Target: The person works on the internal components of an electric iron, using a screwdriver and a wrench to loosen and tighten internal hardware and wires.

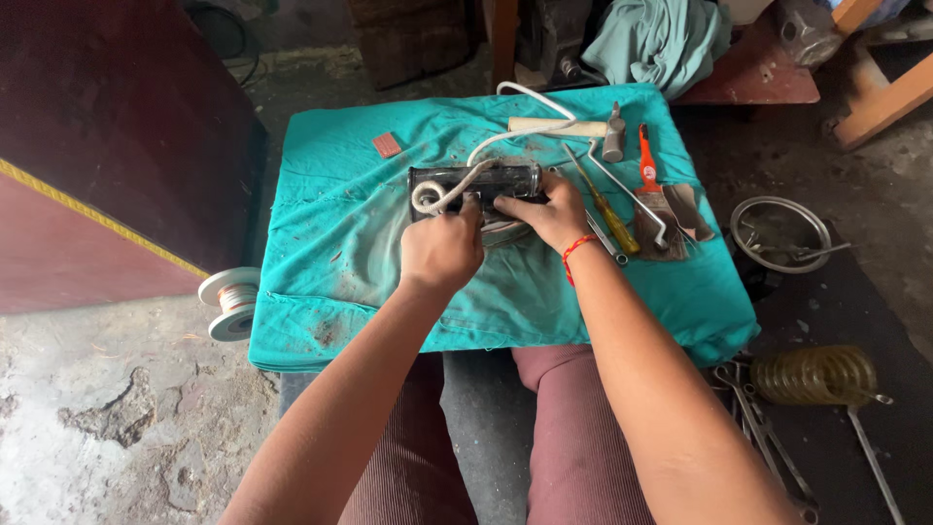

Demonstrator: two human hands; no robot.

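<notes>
2 hands (pixel 442 248), 1 hammer (pixel 614 131), 1 screwdriver (pixel 607 206), 1 paintbrush (pixel 656 199), 1 wire spool (pixel 233 301).

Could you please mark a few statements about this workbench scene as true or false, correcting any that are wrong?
1. Both hands rest on the black device. True: the left hand and right hand both touch it.
2. The cloth covering the work surface is red. False: it is teal.
3. A yellow-handled screwdriver lies right of the right hand. True.
4. The wire spool sits on the cloth. False: it is on the floor by the cloth's left edge.
5. A white cord runs to the device. True.
</notes>
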